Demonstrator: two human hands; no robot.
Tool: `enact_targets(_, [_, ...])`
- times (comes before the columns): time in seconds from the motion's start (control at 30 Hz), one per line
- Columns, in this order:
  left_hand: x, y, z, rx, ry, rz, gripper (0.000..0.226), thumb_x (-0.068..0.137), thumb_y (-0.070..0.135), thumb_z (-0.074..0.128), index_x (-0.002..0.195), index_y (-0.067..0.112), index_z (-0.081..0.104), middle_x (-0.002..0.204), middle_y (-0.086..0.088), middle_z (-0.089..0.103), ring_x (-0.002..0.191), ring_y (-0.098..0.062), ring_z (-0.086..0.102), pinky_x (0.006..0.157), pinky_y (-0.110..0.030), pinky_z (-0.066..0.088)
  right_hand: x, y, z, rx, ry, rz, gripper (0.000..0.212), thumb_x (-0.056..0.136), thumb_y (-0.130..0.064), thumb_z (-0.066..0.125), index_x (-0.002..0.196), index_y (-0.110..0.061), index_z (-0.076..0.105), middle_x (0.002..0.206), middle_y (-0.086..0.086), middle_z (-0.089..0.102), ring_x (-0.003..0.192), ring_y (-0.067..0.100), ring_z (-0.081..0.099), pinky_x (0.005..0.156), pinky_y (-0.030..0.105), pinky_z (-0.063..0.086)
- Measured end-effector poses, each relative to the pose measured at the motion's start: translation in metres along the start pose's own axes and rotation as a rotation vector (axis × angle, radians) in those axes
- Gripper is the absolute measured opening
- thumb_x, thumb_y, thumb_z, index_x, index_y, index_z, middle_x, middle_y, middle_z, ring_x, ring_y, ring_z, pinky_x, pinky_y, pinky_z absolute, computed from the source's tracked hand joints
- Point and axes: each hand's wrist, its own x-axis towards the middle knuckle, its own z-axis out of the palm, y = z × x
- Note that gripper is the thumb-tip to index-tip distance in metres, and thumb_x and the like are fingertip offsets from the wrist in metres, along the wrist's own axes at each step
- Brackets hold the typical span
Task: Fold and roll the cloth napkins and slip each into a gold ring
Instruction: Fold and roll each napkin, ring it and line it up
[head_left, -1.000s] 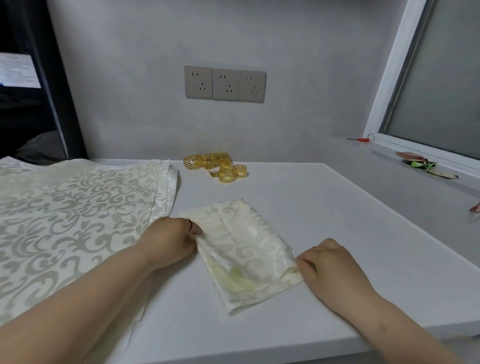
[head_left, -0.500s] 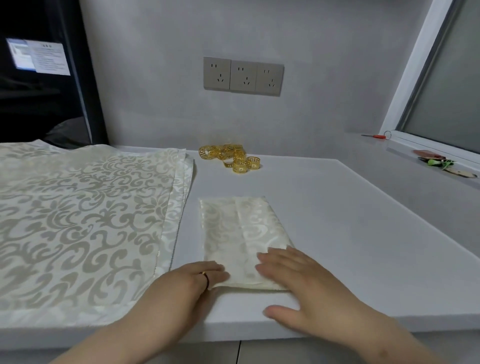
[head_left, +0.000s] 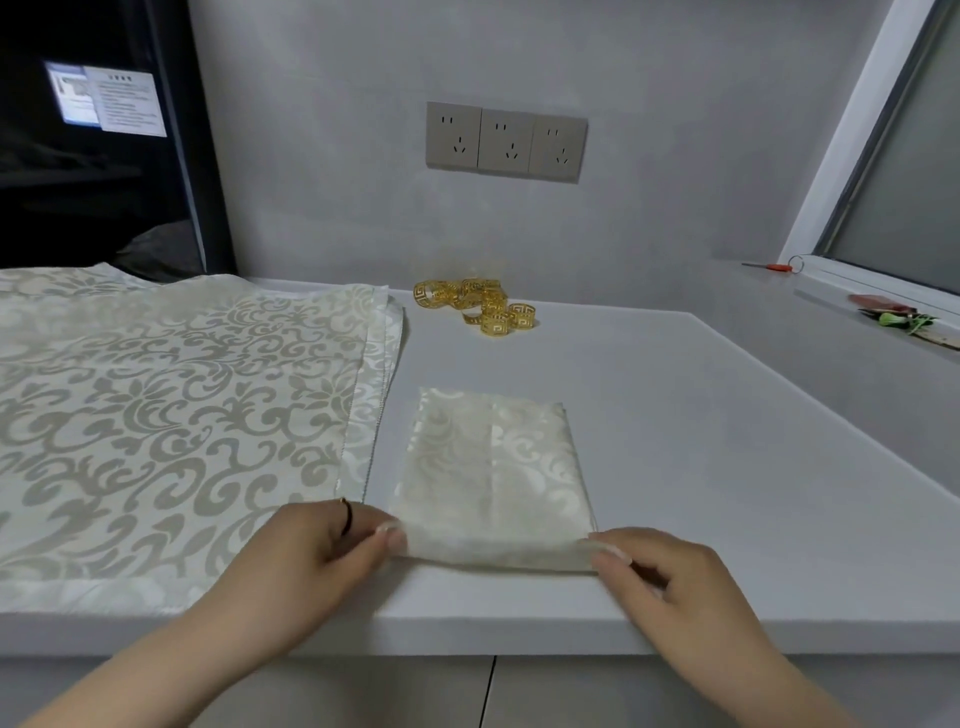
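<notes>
The pale grey bench (head_left: 701, 467) carries three things. A stack of flat patterned napkins (head_left: 171, 415) covers its left part, the edges slightly stepped. Just beside it, near the front edge, lies a folded napkin (head_left: 493, 467). A heap of gold rings (head_left: 480, 304) sits at the back, near the wall.

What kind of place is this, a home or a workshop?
Probably a home or small workroom: a white counter below a triple wall socket, a window at the right, spread napkins and gold rings.
</notes>
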Motion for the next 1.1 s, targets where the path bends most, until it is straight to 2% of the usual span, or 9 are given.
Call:
enact_targets(0.13, [0.026,0.000,0.004,0.105,0.049,-0.093,0.031,0.089,0.021,0.056,0.058,0.021,0.058,0.045,0.008,0.045,0.046,-0.005,0.042,0.050,-0.014,0.033,0.020,-0.008,0.001,-0.067,0.061,0.253,0.034,0.087,-0.022,0.052,0.060,-0.005,0.040,0.056,0.000,0.035,0.053,0.011,0.031,0.051,0.020,0.027])
enact_targets(0.23, [0.039,0.000,0.008,0.118,0.059,-0.119,0.022,0.088,0.021,0.057,0.067,0.024,0.061,0.052,0.012,0.056,0.052,-0.004,0.051,0.054,-0.010,0.037,0.031,-0.010,0.006,-0.126,0.060,0.321,0.037,0.087,-0.017,0.048,0.058,-0.015,0.026,0.054,-0.005,0.027,0.051,0.011,0.023,0.048,0.023,0.024])
enact_targets(0.4, [0.047,0.002,0.008,0.228,0.022,-0.117,0.019,0.086,0.025,0.060,0.068,0.031,0.057,0.067,0.012,0.059,0.066,0.000,0.053,0.056,-0.010,0.038,0.035,-0.012,0.008,-0.236,0.035,0.349,0.023,0.089,-0.022,0.046,0.067,-0.022,0.038,0.057,-0.005,0.037,0.056,0.010,0.036,0.052,0.020,0.027])
enact_targets(0.57, [0.052,-0.001,0.008,0.385,0.046,0.015,0.031,0.079,0.025,0.066,0.070,0.036,0.039,0.078,0.016,0.047,0.071,-0.002,0.047,0.059,-0.011,0.036,0.036,-0.012,0.009,-0.410,0.054,0.233,0.021,0.087,-0.021,0.054,0.095,-0.024,0.035,0.078,-0.014,0.037,0.080,0.014,0.050,0.065,0.020,0.031])
enact_targets(0.67, [0.057,-0.006,0.001,0.466,-0.056,0.420,0.007,0.074,0.026,0.056,0.069,0.031,0.058,0.079,0.020,0.051,0.072,-0.004,0.045,0.061,-0.015,0.037,0.036,-0.004,0.010,-0.512,0.161,-0.078,0.036,0.063,-0.010,0.067,0.088,-0.024,0.046,0.094,-0.009,0.043,0.079,0.009,0.052,0.062,0.015,0.037])
enact_targets(0.77, [0.057,-0.017,0.001,0.524,-0.147,0.565,0.051,0.096,0.036,0.032,0.071,0.020,0.073,0.072,0.011,0.066,0.076,-0.003,0.051,0.066,-0.014,0.042,0.036,0.011,0.005,-0.519,0.010,-0.326,0.021,0.063,-0.002,0.057,0.075,-0.020,0.059,0.085,-0.008,0.058,0.077,0.007,0.042,0.067,0.016,0.037])
enact_targets(0.9, [0.049,-0.023,-0.010,0.482,-0.289,0.526,0.059,0.095,0.054,0.025,0.087,0.022,0.074,0.087,0.013,0.069,0.088,0.005,0.055,0.068,-0.010,0.048,0.031,0.023,-0.007,-0.429,-0.129,-0.358,0.024,0.082,-0.026,0.048,0.088,-0.019,0.069,0.090,-0.016,0.067,0.088,-0.002,0.050,0.078,0.011,0.042])
enact_targets(1.0, [0.048,-0.028,-0.017,0.468,-0.321,0.500,0.053,0.085,0.066,0.037,0.098,0.025,0.068,0.097,0.017,0.065,0.094,0.008,0.055,0.077,-0.005,0.045,0.030,0.026,-0.013,-0.296,-0.192,-0.253,0.049,0.083,-0.064,0.041,0.106,-0.027,0.064,0.103,-0.044,0.051,0.110,-0.024,0.035,0.093,-0.004,0.024])
enact_targets(1.1, [0.055,-0.031,-0.014,0.452,-0.256,0.467,0.037,0.077,0.059,0.049,0.092,0.032,0.068,0.088,0.023,0.066,0.088,0.009,0.056,0.075,-0.001,0.043,0.037,0.019,-0.016,-0.250,-0.241,-0.077,0.046,0.073,-0.059,0.046,0.101,-0.030,0.068,0.092,-0.051,0.050,0.105,-0.019,0.039,0.089,0.000,0.029])
